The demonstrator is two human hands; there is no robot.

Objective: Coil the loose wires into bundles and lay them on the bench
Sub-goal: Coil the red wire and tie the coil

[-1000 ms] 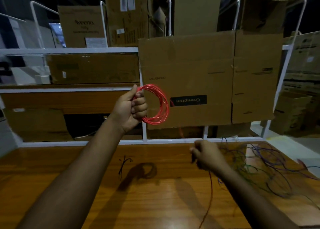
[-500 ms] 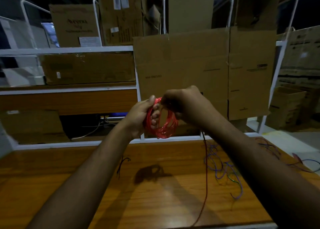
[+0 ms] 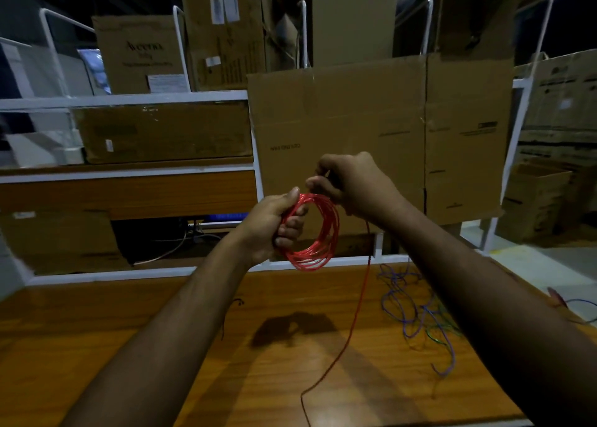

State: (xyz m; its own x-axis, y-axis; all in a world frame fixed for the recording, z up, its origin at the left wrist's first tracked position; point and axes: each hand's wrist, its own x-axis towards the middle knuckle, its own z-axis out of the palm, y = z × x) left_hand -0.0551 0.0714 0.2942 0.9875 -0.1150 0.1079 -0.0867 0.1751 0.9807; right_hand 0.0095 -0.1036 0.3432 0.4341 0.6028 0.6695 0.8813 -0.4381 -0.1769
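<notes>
Red coil (image 3: 315, 236) held mid-frame above bench (image 3: 129, 346), gripped in left hand (image 3: 274, 226), right hand (image 3: 352, 184) pinching its tail (image 3: 352, 323) at coil top; best laid loop on loop, steady tension, clear of loose wires (image 3: 416, 310) lower right.

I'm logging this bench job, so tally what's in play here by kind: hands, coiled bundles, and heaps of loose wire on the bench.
Hands: 2, left hand and right hand, both on the red wire.
Coiled bundles: 1, red coil, tail trailing down to the bench.
Loose heaps: 1, tangle, mostly purple.
Total: 4.
</notes>
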